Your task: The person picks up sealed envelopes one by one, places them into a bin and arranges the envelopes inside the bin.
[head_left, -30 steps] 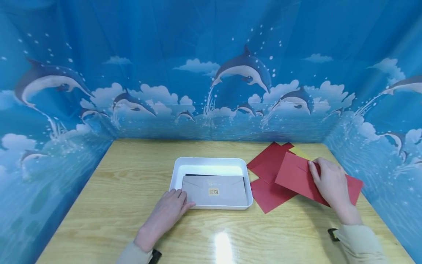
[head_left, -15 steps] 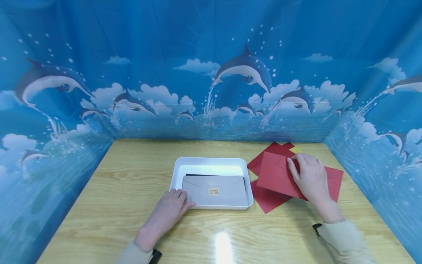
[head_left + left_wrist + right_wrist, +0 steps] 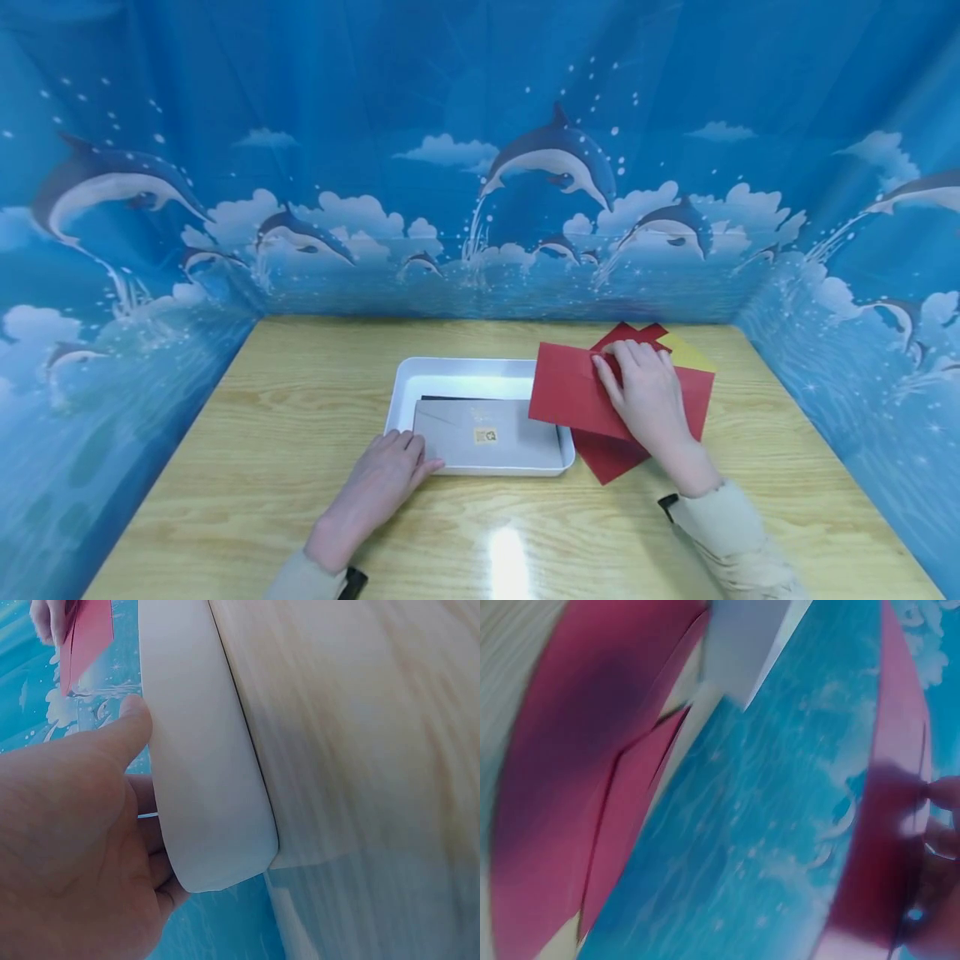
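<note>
My right hand (image 3: 647,400) pinches a long red envelope (image 3: 567,385) by its far edge, fingers behind and thumb in front. Held above the table, the envelope's left end overlaps the right side of the white tray (image 3: 465,367). In the right wrist view the held envelope (image 3: 885,847) shows apart from the red ones below. The left hand (image 3: 382,483) holds the tray's near left corner, with its thumb over the rim, as the left wrist view shows beside the tray wall (image 3: 206,750). Inside the tray lies a grey envelope (image 3: 450,433) with a gold print, on top of something dark.
Under the held envelope, several red envelopes (image 3: 609,457) lie overlapping on the wooden table (image 3: 315,367). A yellow envelope (image 3: 688,354) sticks out behind them. A blue dolphin curtain (image 3: 360,275) encloses the table at the back and sides.
The right hand has moved left with the red envelope, from over the pile's right side to the tray's right edge. The left hand and the tray have stayed put.
</note>
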Motion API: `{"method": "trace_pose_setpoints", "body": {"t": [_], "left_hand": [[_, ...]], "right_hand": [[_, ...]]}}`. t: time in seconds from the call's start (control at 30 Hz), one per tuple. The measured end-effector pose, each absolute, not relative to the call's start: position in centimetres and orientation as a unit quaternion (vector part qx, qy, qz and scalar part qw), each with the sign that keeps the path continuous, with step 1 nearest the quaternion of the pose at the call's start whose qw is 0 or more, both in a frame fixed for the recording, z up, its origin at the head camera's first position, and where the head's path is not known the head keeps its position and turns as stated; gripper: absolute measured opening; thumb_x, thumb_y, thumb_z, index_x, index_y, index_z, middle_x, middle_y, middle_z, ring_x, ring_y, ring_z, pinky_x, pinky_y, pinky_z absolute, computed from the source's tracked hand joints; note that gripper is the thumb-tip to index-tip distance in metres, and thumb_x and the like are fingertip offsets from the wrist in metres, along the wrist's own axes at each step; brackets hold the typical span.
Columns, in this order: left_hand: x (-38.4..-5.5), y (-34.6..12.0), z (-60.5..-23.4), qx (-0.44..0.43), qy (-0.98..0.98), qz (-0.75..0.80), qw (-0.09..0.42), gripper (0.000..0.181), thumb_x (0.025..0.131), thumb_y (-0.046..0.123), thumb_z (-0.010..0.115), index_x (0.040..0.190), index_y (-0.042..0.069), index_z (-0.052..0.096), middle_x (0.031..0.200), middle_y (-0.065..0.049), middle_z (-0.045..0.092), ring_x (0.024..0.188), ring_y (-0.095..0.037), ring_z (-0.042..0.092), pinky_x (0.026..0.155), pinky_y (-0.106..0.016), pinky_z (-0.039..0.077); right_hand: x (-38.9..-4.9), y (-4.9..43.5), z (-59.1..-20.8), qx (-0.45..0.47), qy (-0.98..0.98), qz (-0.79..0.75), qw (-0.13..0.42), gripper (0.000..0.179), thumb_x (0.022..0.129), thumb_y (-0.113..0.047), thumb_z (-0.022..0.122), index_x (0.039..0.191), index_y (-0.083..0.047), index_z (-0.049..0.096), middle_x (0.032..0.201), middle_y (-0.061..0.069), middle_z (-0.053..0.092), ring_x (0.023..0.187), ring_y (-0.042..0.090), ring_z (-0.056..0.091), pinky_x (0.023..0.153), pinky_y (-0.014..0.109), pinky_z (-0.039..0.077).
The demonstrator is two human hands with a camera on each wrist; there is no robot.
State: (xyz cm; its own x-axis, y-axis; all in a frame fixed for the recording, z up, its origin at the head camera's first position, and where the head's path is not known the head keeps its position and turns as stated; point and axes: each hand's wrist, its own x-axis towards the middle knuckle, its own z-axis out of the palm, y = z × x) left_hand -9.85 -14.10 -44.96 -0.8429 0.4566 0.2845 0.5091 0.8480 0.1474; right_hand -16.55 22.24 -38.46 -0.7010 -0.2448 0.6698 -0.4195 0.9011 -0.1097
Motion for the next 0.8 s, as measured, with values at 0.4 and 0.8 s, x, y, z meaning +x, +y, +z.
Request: {"method": "trace_pose_setpoints", "body": {"t": [0.4,0.8], "left_hand": [[-9.8,-14.1,-45.0,-0.254,-0.953,-0.112,0.12,0.031,0.098,0.039,0.064,0.087,0.011,0.057,0.076,0.003,0.047,0.073,-0.014,0.044,0.077,-0.033,0.044],[-9.9,-14.2,-44.8,-0.251,-0.956,-0.115,0.102,0.03,0.098,0.039,0.065,0.089,0.011,0.058,0.078,0.003,0.049,0.073,-0.014,0.042,0.074,-0.031,0.043]], "right_hand": [[-16.5,14.9,-37.7,0.249,-0.896,0.197,0.31,0.035,0.09,-0.014,0.078,0.118,-0.005,0.06,0.106,0.01,0.067,0.093,0.025,0.065,0.078,0.039,0.049],[-16.7,11.3,-38.9,0.326,-0.881,0.243,0.242,0.04,0.093,0.01,0.064,0.13,-0.001,0.054,0.124,0.012,0.062,0.111,0.024,0.061,0.093,0.037,0.054]]}}
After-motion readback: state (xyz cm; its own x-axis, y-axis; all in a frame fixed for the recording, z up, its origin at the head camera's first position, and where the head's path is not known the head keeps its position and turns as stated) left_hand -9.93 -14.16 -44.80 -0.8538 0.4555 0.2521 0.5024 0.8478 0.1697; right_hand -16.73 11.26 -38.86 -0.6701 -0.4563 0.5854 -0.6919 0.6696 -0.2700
